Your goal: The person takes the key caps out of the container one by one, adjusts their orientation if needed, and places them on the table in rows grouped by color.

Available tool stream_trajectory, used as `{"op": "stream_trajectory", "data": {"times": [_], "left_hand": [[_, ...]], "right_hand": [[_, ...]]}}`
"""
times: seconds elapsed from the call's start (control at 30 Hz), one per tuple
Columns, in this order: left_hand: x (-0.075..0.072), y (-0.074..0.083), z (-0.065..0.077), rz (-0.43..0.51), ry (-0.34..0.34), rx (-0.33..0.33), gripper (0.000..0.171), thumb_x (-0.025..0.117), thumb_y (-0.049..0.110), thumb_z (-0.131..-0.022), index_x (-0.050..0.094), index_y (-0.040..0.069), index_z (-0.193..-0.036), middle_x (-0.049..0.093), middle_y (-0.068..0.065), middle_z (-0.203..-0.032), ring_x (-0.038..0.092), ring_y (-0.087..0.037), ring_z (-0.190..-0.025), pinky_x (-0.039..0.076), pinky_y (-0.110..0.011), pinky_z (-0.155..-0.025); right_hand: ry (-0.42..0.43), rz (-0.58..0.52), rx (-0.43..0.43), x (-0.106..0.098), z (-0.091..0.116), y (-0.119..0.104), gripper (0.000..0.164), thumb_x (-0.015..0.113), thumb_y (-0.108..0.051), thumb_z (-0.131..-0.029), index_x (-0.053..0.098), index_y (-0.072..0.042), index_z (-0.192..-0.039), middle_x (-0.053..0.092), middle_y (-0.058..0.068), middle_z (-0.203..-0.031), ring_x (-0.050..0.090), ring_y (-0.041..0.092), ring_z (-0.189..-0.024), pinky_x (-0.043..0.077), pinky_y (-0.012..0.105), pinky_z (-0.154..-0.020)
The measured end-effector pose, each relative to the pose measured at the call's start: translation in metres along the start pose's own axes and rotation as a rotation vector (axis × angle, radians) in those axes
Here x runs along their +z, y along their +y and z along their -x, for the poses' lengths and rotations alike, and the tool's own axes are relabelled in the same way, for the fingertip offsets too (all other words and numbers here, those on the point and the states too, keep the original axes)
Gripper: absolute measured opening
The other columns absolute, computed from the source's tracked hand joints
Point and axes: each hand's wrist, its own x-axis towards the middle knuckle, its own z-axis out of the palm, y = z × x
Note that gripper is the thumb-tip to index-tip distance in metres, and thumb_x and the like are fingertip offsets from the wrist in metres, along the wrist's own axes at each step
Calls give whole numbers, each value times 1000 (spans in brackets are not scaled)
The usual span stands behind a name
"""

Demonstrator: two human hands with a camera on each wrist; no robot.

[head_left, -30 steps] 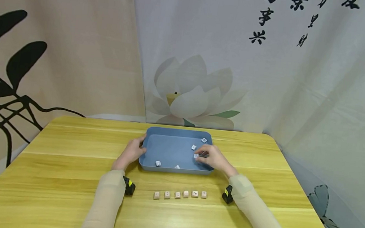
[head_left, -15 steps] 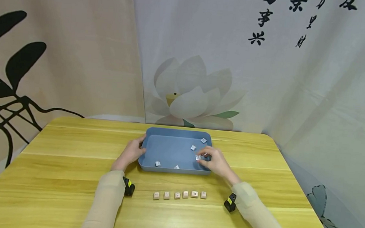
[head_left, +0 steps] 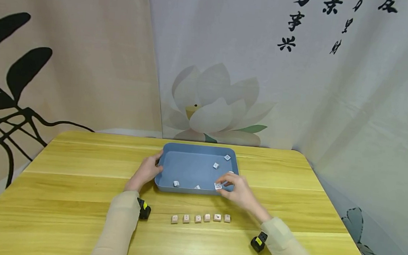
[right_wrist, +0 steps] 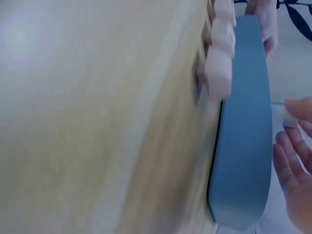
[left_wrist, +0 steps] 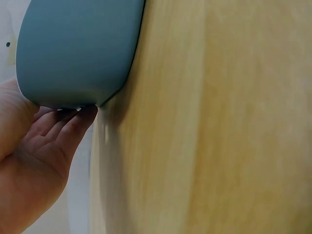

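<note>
A shallow blue tray (head_left: 191,190) lies on the table, with several pale keycaps scattered inside, one of them (head_left: 216,166) near the right side. My left hand (head_left: 146,172) holds the tray's left end, thumb at the rim and fingers along the outer wall (left_wrist: 78,53). Over the tray's front right part, my right hand (head_left: 237,190) pinches a keycap (head_left: 218,186) between thumb and fingertips, its hollow underside facing up. In the right wrist view this keycap (right_wrist: 289,120) shows above the tray's rim. Another keycap by the right wall is partly hidden behind the right hand.
In front of the tray, several beige keycaps (head_left: 197,219) stand in a row on the wooden table (head_left: 74,197), dark marks on top. A printed curtain (head_left: 215,43) hangs behind the table's far edge.
My right hand has drawn toward the tray's front edge with the pinched keycap. The left hand, the tray and the row of keycaps have stayed in place.
</note>
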Motion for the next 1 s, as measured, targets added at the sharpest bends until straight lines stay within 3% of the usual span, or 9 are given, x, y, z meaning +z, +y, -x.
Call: {"op": "stream_trajectory", "data": {"times": [0.3,0.53,0.8,1.0], "left_hand": [[0,1,0,-9,2,-15,69,50,-3,-88,19,-2,-149,24,-25,-153,50,-31,-109,39,-24,-60],[1,0,-1,-5,-2,-22,68,49,-3,-89,19,-1,-150,24,-25,-153,50,-30,-110,39,-23,-59],[2,-1,-1,-4,-4,-37,69,49,-2,-89,18,1,-150,23,-23,-154,54,-29,-93,38,-23,-57],[2,0,-1,-3,-3,-25,69,49,-3,-89,18,-1,-150,23,-25,-154,51,-31,-112,40,-25,-62]], "right_hand": [[-26,-20,41,6,14,-22,22,75,-5,-77,71,-6,-99,68,5,-98,65,21,-84,56,31,-76],[-64,-123,50,13,23,-34,23,73,2,-75,71,-4,-98,66,7,-96,65,15,-81,56,30,-76],[-114,-190,26,22,29,-44,23,71,3,-76,69,-2,-98,67,9,-97,64,11,-81,56,27,-75],[-154,-227,58,29,32,-51,23,71,2,-76,70,-1,-98,68,8,-96,64,7,-81,56,27,-75]]}}
